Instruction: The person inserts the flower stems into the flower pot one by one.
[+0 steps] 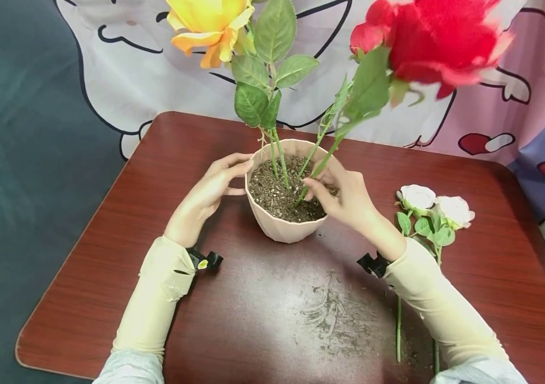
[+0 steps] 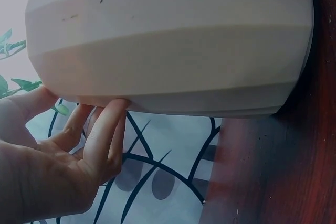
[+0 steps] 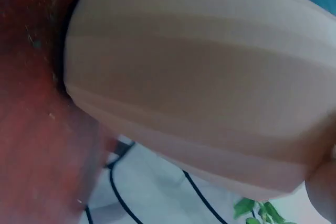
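A faceted cream flower pot [image 1: 282, 230] filled with dark soil [image 1: 268, 193] stands upright on the table. My left hand [image 1: 203, 196] holds the pot's left side, thumb at the rim; in the left wrist view its fingertips press the outer wall. At the pot's right side, my right hand [image 1: 349, 198] pinches the green stem of a red rose [image 1: 437, 45] low down, close to the soil. That rose leans right. A yellow rose [image 1: 210, 29] rises from the left half of the soil. In the right wrist view, the pot wall hides most of the right hand.
Two white roses [image 1: 417, 197] with leafy stems lie on the brown table [image 1: 123, 256] at right, partly under the right forearm. Loose soil [image 1: 332, 317] is smeared in front of the pot. A cartoon-printed cloth [image 1: 109, 80] hangs behind.
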A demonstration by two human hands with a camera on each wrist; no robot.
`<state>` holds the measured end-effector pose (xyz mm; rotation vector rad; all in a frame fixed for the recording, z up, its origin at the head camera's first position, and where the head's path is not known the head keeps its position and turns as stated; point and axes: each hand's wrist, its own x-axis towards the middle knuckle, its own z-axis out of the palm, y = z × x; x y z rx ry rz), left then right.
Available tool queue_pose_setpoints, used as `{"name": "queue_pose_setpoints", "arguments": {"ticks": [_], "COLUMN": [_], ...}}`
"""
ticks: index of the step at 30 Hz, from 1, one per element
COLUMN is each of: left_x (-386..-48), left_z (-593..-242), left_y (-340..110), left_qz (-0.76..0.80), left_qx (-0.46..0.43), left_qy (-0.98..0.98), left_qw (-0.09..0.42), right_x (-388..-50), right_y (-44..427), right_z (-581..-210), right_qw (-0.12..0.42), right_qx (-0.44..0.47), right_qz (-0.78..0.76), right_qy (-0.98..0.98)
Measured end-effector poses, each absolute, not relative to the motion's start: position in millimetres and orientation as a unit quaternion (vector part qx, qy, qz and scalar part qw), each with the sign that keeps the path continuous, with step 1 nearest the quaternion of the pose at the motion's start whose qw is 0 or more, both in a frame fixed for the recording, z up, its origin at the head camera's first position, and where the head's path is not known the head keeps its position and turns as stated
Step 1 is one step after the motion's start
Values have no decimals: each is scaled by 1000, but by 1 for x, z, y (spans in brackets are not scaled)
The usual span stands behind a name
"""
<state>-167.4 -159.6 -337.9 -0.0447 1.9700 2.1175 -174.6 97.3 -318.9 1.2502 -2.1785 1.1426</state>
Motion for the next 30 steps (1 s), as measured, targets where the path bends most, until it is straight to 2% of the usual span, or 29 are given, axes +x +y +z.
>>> {"name": "queue_pose_setpoints", "arguments": {"ticks": [5, 16, 24, 30], "left_x": [-167, -167, -166, -165], "left_z": [-337, -337, -336, -334], "left_y": [-158, -159, -157, -157], "left_qz": [720, 719, 719, 717], "left_qx": [-20, -24, -23, -26], "left_qy": [681, 683, 682, 684], "left_qw": [129, 127, 131, 129], "right_x": [-173, -185, -182, -179], "right_y": [100, 102, 105, 111], "right_z": [-320, -313, -310, -306], "right_qw": [170, 47, 20, 42], "right_qx": [439, 404, 383, 405], "right_qz": [415, 435, 426, 381], "right_qy": [-778, -803, -819, -830]}}
